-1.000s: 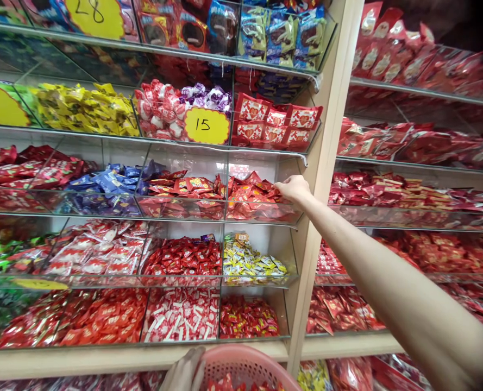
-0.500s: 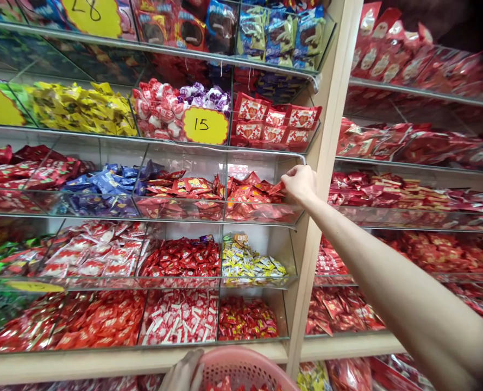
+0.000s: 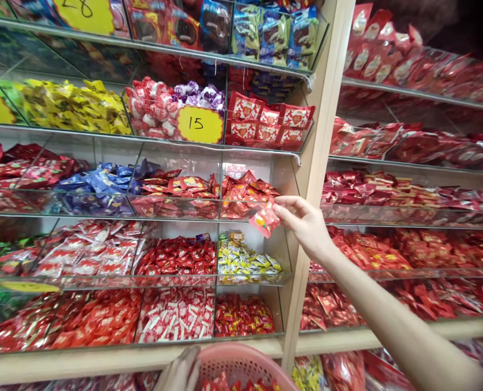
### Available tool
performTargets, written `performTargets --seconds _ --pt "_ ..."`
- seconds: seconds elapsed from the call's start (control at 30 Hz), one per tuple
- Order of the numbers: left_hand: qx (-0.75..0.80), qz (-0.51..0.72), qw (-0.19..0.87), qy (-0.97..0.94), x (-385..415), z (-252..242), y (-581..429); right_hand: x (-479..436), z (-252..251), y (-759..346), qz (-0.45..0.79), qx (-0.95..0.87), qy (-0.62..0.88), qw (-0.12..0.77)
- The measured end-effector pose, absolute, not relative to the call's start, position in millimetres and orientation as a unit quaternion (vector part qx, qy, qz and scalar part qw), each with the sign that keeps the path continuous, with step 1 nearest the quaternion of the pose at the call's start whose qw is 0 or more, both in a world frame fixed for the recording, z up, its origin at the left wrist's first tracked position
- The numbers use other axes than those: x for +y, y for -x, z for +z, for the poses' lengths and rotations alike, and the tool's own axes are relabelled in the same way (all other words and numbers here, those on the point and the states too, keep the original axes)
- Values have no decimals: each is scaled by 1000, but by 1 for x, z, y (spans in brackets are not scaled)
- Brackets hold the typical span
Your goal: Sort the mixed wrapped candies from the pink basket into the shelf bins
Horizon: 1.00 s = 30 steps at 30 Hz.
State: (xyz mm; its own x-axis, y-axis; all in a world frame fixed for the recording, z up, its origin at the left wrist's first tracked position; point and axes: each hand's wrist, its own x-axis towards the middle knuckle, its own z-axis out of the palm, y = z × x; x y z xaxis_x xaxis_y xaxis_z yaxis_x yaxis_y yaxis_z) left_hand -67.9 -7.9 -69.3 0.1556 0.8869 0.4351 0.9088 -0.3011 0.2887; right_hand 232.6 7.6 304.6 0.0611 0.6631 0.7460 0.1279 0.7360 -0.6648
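Pinching one red-and-orange candy packet (image 3: 264, 218) between thumb and fingertips of the nearly closed right hand (image 3: 304, 225), drawing it out in front of the clear acrylic bin (image 3: 247, 169), no longer reaching in among the heap. Gripping the rim of a pink plastic basket (image 3: 245, 358) with the curled left hand (image 3: 180, 372), red packets (image 3: 241, 384) already lying inside. Stretching away behind, more bins of wrapped sweets (image 3: 176, 260) and a yellow "15" price tag (image 3: 194, 124).

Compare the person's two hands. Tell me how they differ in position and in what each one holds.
The right hand is raised mid-view, while the left hand sits low at the bottom edge. The right hand pinches a small red candy packet between thumb and fingers; the left hand grips the rim of a pink plastic basket. The right forearm shows at length; the left hand shows only partly. Both hands are bare.
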Motion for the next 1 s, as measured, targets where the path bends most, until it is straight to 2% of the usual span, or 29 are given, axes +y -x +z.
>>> performTargets --seconds 0.17,0.3,0.4,0.57,0.7,1.0 --pt "-593 -258 -12 763 -14 -54 62 -8 253 -216 362 -629 333 602" --pt "-601 -237 -40 762 -21 -35 55 -13 188 -201 518 -579 360 517" --pt "-590 -233 -56 771 -24 -26 52 -14 132 -192 568 -565 375 466" --pt "-594 -228 -64 768 -27 -21 50 -17 50 -180 495 -642 410 418" --pt "-596 -232 -55 766 -27 -22 50 -18 7 -173 406 -702 444 381" --pt "-600 -237 -55 762 -27 -24 51 -18 -22 -158 284 -751 529 275"
